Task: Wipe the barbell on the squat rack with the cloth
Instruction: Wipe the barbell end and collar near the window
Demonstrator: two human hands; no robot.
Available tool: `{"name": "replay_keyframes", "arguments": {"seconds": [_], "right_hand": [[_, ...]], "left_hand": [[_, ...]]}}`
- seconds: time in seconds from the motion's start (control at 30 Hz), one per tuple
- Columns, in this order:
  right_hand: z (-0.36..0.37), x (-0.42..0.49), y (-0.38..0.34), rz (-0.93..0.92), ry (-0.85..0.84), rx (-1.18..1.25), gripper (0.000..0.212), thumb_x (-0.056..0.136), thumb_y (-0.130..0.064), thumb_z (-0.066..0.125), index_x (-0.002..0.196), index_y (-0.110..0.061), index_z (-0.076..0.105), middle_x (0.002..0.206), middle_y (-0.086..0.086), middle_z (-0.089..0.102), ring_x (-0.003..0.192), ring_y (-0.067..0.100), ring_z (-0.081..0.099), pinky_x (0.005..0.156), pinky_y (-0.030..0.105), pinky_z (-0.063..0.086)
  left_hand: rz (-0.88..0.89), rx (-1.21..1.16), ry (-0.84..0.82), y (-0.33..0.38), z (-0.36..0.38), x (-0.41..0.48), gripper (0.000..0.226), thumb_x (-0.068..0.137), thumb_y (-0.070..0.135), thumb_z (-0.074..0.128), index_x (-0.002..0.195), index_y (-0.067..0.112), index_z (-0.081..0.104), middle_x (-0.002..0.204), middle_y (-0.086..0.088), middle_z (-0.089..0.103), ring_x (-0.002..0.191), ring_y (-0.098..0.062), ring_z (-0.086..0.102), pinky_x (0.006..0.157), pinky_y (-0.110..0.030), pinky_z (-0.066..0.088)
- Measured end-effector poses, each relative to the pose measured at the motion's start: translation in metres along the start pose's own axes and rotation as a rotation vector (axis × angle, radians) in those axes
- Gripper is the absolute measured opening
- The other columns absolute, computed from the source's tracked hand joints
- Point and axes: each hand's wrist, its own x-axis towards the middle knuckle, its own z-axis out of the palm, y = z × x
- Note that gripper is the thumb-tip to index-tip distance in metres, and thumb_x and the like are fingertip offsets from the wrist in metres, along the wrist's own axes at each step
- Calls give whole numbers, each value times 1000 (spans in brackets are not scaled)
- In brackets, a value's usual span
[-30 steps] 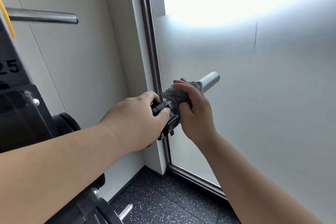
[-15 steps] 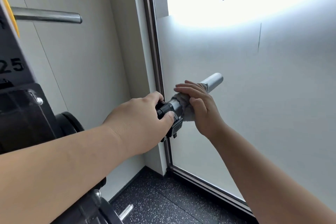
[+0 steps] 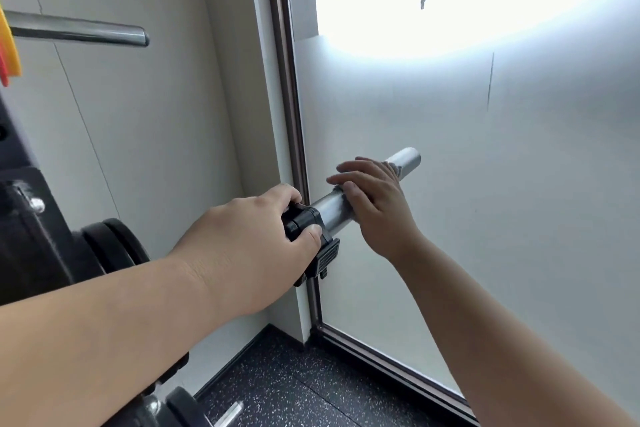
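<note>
Head view — what we see:
Barbell sleeve [image 3: 337,210]: a bare silver tube that runs up and to the right from the collar, its end cap [image 3: 408,157] clear of our fingers and set against the frosted glass panel [image 3: 485,201].
Left hand [image 3: 256,243]: clenched around the black barbell collar [image 3: 306,224], thumb on its near face; the collar's ribbed lever [image 3: 325,258] hangs below.
Right hand [image 3: 374,198]: laid over the sleeve just beyond the collar, fingers stretched flat across the top, not curled tight.
Cloth [image 3: 393,168]: only a grey sliver shows at the far edge of our right hand, pressed to the sleeve — the rest is hidden under the palm.
Black weight plates [image 3: 114,246]: on the left, behind our left forearm.
Chrome peg [image 3: 79,31]: sticks out high on the left, beside a yellow plate edge [image 3: 8,45].
Floor [image 3: 294,392]: dark speckled rubber.
</note>
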Motion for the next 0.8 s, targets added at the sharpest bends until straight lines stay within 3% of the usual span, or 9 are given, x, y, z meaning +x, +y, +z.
{"name": "replay_keyframes", "arguments": {"seconds": [0.1,0.2,0.3,0.4,0.47,0.5,0.57,0.7,0.8], "right_hand": [[-10,12,25,-41,-17,-62,34,99,-28,44,98,-20,78,107,-10,73,117,11,60,108,41,41],[-26,44,56,161,-58,-151,46,96,-41,35,91,-20,76,100,-7,74,109,17,63,105,48,43],[-40,61,82,352,-103,-184,57,89,-46,32,107,-15,75,111,-2,68,124,22,52,114,37,35],[-44,72,93,481,-132,-119,62,82,-49,34,116,-16,72,126,7,64,134,25,46,120,46,29],[-39,71,91,569,-73,-35,51,79,-54,38,104,-27,73,128,6,59,134,25,44,109,52,42],[-35,68,90,594,-39,4,46,77,-56,42,102,-31,72,133,6,55,135,26,43,91,52,52],[-25,58,83,600,7,87,43,81,-53,48,113,-35,71,147,2,45,143,24,36,59,33,49],[-21,52,82,601,88,158,33,98,-25,50,125,-28,69,149,-10,37,147,9,23,58,26,40],[-30,64,98,637,116,165,43,86,-37,48,124,-31,67,141,-10,44,141,15,36,68,37,49]], "left_hand": [[-1,-18,-17,0,2,1,27,95,64,42,118,49,43,84,17,63,79,-5,60,72,-31,49],[-14,-58,-26,0,1,2,24,95,63,43,115,49,44,82,16,65,78,-7,64,76,-32,54],[-10,-53,-25,0,2,1,25,95,63,43,114,48,43,86,16,64,81,-9,63,79,-34,55],[5,-38,-25,1,3,2,25,95,62,42,114,46,44,88,15,64,81,-11,64,77,-34,55],[7,-41,-20,1,3,2,25,95,62,43,114,46,44,88,15,64,81,-10,63,77,-34,54],[3,-44,-20,1,3,2,27,95,62,44,116,46,44,90,16,63,82,-9,63,77,-33,54],[-13,-53,-20,0,3,4,38,93,64,47,125,45,43,98,18,63,86,-9,63,79,-32,53],[-94,-220,18,-3,4,6,30,82,64,60,102,42,57,82,18,70,60,0,67,62,-25,54],[-73,-227,65,0,4,6,26,83,66,56,95,43,59,90,17,66,73,-3,66,69,-29,56]]}}
